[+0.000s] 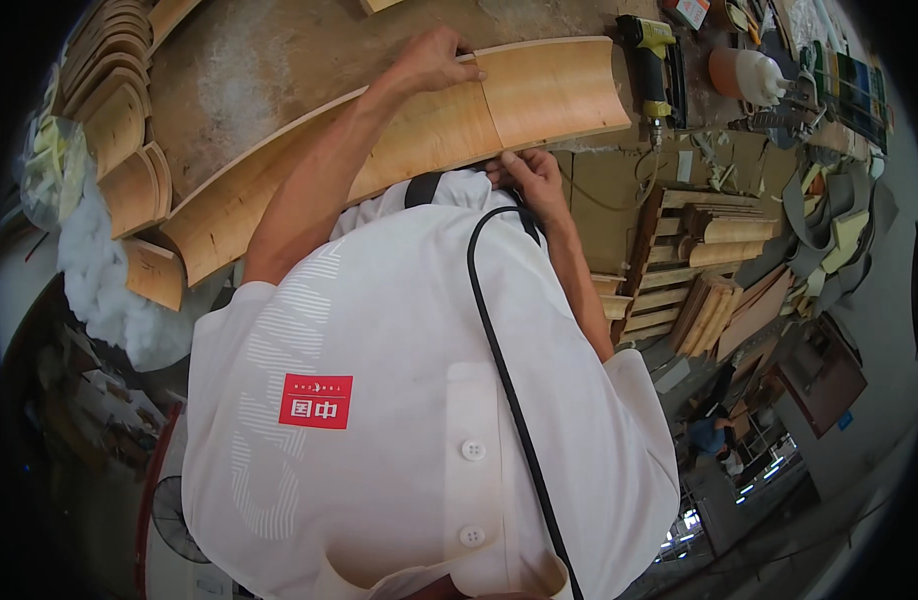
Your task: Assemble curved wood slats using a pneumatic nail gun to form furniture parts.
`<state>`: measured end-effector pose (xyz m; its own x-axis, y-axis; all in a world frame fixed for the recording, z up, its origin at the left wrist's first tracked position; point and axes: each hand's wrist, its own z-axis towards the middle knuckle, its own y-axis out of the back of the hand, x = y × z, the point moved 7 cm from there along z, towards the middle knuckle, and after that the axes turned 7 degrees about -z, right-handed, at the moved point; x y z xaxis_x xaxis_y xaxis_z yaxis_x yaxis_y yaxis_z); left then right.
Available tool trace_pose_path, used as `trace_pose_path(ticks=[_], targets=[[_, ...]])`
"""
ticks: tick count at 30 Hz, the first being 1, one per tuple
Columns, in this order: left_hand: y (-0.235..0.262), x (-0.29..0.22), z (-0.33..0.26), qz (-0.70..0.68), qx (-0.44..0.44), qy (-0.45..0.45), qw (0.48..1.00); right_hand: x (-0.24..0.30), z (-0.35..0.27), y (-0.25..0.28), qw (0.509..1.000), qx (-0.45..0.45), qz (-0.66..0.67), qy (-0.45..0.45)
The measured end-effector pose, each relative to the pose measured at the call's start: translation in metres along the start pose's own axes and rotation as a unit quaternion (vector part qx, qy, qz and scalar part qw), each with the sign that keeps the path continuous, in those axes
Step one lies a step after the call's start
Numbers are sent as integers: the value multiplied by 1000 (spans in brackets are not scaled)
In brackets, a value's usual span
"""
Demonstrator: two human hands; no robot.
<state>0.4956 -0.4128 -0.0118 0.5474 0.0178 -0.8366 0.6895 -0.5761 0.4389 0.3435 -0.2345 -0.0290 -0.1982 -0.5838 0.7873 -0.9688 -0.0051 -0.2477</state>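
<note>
Two curved panels, long panel [424, 130] and short panel [557, 95], are being held end to end at twelve o'clock, long axis running eight to two. Far edge is being pinched by left hand [434, 63], aimed toward one. Right hand [535, 178], curled, is being held at near edge, aimed toward eleven; grip cannot be told.

Left arm [324, 165] stretched far out, left hand [431, 65] with thumb extended; right arm [576, 265] bent closer, right hand [531, 180] with fingers curled!
</note>
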Motion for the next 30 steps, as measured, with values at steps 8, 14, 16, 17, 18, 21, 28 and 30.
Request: trace_pose_path(ticks=[8,14,16,17,18,21,28,30], targets=[[-4,11,7,-20,12,8,1000,13,4,5,997,-75,12,-31],[-3,6,6,2,25,16,1000,13,3,6,993,-99,-35,-46],[-1,8,7,12,17,5,1000,16,4,3,993,-97,-39,-46],[-1,9,6,22,14,-5,1000,17,3,1,993,-98,-38,-48],[-1,10,5,20,5,-4,1000,14,0,1,992,-99,-36,-62],[1,9,2,24,-29,-18,999,16,2,-2,993,-97,-41,-53],[2,3,1,12,-12,-6,1000,20,2,-2,986,-126,-49,-97],[2,2,2,13,-6,5,1000,19,5,-2,986,-125,-47,-99]])
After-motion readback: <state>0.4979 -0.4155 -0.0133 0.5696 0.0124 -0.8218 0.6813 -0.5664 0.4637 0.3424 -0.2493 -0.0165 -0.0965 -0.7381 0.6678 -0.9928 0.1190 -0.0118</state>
